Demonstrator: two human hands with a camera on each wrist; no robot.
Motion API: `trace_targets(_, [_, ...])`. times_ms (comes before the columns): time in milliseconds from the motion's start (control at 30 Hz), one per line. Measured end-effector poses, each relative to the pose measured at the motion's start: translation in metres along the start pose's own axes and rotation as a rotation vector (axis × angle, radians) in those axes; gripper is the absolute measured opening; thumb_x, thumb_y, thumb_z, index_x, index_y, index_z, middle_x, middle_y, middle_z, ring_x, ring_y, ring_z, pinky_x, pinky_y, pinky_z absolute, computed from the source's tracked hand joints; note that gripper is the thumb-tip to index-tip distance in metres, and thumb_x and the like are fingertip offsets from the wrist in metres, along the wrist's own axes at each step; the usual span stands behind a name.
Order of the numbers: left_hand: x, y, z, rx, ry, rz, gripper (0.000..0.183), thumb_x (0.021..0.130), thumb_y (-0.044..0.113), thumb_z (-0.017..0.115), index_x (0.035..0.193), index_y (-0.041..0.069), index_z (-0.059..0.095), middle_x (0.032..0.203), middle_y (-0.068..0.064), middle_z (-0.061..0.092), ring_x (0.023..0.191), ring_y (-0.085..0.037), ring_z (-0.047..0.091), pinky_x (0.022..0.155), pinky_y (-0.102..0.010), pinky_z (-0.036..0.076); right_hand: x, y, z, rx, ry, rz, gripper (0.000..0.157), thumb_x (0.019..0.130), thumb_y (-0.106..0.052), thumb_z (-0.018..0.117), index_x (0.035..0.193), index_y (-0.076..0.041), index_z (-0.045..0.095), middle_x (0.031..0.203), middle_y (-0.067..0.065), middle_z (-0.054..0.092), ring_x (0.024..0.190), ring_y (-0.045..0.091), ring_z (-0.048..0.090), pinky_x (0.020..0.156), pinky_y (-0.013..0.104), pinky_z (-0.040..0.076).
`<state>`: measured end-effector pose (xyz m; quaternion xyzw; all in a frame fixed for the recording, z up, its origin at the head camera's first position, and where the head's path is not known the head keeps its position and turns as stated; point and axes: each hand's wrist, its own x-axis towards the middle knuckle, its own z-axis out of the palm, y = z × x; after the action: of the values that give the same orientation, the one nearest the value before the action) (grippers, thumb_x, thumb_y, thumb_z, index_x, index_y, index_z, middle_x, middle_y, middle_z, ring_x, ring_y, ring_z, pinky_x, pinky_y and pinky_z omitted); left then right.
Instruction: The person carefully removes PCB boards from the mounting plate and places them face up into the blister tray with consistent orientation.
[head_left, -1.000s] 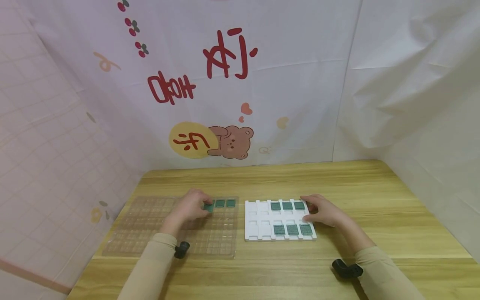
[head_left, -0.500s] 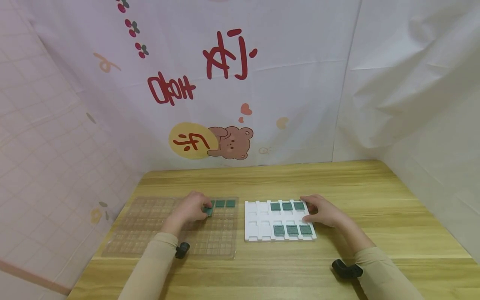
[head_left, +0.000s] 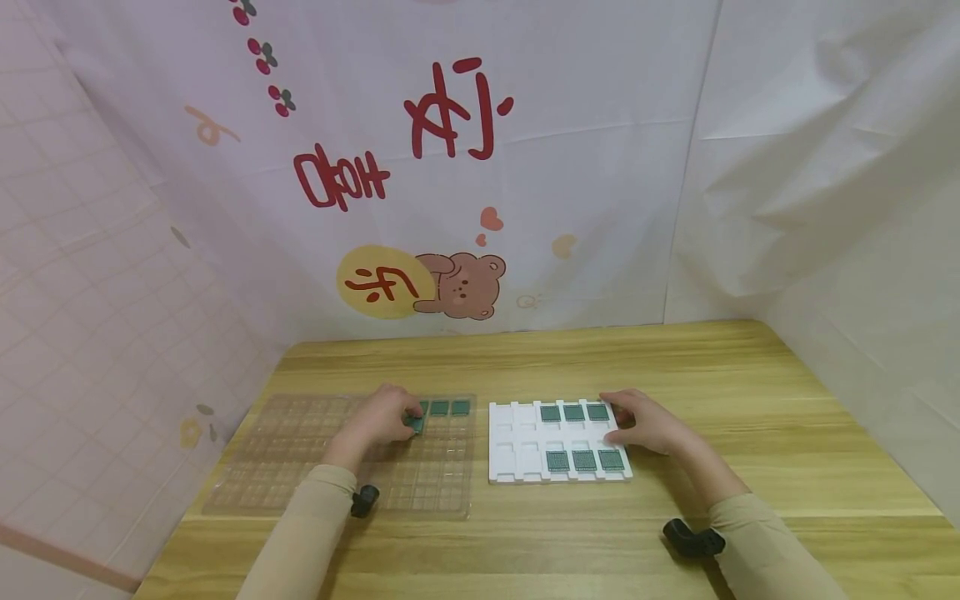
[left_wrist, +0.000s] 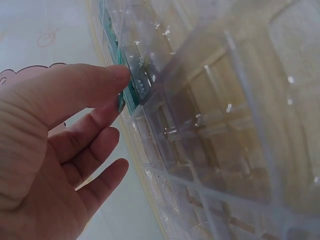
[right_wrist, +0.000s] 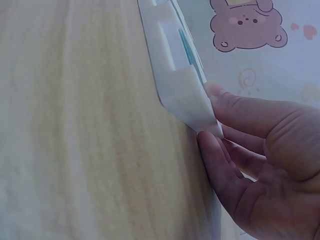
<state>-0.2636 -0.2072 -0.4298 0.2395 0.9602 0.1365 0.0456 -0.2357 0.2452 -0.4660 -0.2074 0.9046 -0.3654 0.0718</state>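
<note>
My left hand pinches a small green chip between thumb and index finger, over the back part of a clear plastic tray. In the left wrist view this chip stands tilted at the thumb tip, its lower edge close to the tray's cells. A few more green chips lie in the clear tray's back row. My right hand holds the right end of a white tray, thumb and fingers on its edge. Green chips fill several pockets in the white tray's two rows; its left pockets hold none.
Both trays lie side by side on a wooden table, with a narrow gap between them. A printed white cloth hangs behind and along the sides. Black wrist mounts sit near both sleeves.
The chip in my left hand has come up from flat to tilted, shifting slightly toward the near side. My right hand and the white tray stay put.
</note>
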Motion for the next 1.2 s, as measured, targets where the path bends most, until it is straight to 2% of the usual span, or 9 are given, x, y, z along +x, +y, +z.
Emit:
trace_targets(200, [-0.0005,-0.0011,0.0012,-0.013,0.01,0.009,0.018,0.078,0.002,0.08,0.094,0.009,0.077,0.094,-0.002,0.069,0.1,-0.029,0.059,0.105,-0.05,0.038,-0.0001,0.0003,0.0003,-0.001,0.0,0.004,0.073,0.083,-0.018,0.081,0.14,0.01,0.046,0.131,0.029,0.048,0.105,0.033,0.057,0.091,0.049,0.047])
trace_targets(433, [-0.0006,-0.0018,0.0033,-0.013,0.008,-0.013,0.019,0.078,0.003,0.08,0.095,0.011,0.077,0.095,-0.001,0.069,0.102,-0.028,0.058,0.095,-0.046,0.046,0.0002,0.0,0.0004,0.01,-0.002,0.003,0.073,0.083,-0.018,0.08,0.14,0.011,0.045,0.132,0.029,0.047,0.105,0.034,0.057,0.09,0.049,0.048])
trace_targets(733, [-0.0015,-0.0009,0.0033,-0.034,0.0,-0.032,0.02,0.078,0.002,0.08,0.096,0.011,0.077,0.097,-0.001,0.07,0.106,-0.03,0.058,0.094,-0.047,0.047,0.0006,0.0007,0.0006,0.007,0.002,0.007,0.073,0.083,-0.017,0.081,0.14,0.011,0.045,0.13,0.028,0.048,0.104,0.033,0.057,0.09,0.048,0.047])
trace_targets(1000, [-0.0007,-0.0033,0.004,-0.054,0.0,-0.01,0.018,0.078,0.003,0.081,0.094,0.011,0.076,0.094,0.0,0.069,0.098,-0.025,0.059,0.087,-0.046,0.049,-0.0007,-0.0017,0.0008,0.021,0.008,-0.009,0.072,0.082,-0.015,0.081,0.138,0.013,0.046,0.128,0.029,0.049,0.103,0.034,0.057,0.089,0.048,0.048])
trace_targets(1200, [-0.0032,-0.0054,0.0027,-0.07,0.047,0.009,0.019,0.081,0.004,0.079,0.1,0.006,0.075,0.097,-0.004,0.071,0.095,-0.025,0.063,0.085,-0.044,0.052,-0.0009,-0.0017,0.0007,0.018,0.01,-0.007,0.072,0.082,-0.015,0.082,0.138,0.013,0.046,0.128,0.029,0.049,0.104,0.033,0.057,0.089,0.048,0.048])
